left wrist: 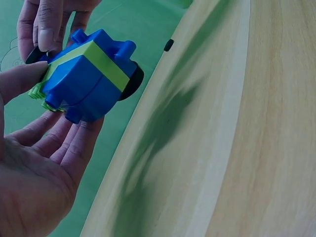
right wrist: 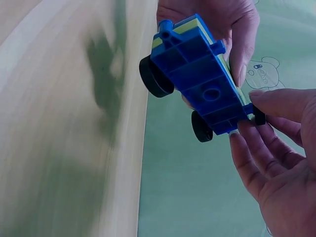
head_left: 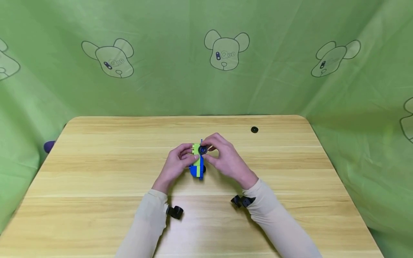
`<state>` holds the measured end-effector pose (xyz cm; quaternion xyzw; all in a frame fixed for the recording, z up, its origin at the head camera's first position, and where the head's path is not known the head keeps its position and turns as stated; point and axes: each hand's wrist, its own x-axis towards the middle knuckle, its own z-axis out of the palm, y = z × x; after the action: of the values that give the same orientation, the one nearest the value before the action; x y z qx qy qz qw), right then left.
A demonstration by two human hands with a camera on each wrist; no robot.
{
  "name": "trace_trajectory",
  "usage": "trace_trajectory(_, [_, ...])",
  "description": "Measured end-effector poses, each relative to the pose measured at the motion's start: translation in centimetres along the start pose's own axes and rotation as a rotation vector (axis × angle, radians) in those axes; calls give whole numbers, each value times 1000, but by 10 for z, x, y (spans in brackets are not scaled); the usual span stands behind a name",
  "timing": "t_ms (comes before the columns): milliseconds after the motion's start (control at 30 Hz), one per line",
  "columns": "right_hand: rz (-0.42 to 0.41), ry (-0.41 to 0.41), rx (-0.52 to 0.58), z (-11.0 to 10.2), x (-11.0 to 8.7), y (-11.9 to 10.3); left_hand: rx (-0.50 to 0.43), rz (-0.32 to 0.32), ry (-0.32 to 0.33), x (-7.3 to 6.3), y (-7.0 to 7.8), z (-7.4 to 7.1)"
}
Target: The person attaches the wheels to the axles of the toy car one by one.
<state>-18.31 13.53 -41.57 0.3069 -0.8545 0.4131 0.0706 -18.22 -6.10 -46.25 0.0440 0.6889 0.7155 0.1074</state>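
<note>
Hiding part of the toy car (right wrist: pixel 200 81), the left hand (head_left: pixel 176 162) has it in its grip; the right hand (head_left: pixel 226 157) pinches a partly covered black wheel (head_left: pixel 202 150).

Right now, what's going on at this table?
Someone's left hand holds a blue-and-green toy car above the table; the right hand pinches a black wheel at its side. Two wheels sit on the opposite side. A peg on the pinched wheel's side is bare, and a loose wheel lies toward the far edge.

The head view is bright, the 2 wrist views dimmer, soft shadows crossing the table (left wrist: pixel 281 138)
</note>
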Motion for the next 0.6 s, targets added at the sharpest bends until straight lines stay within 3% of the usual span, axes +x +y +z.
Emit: trace_trajectory(600, [1, 4, 67, 4, -2, 2, 29, -23, 20, 1, 4, 5])
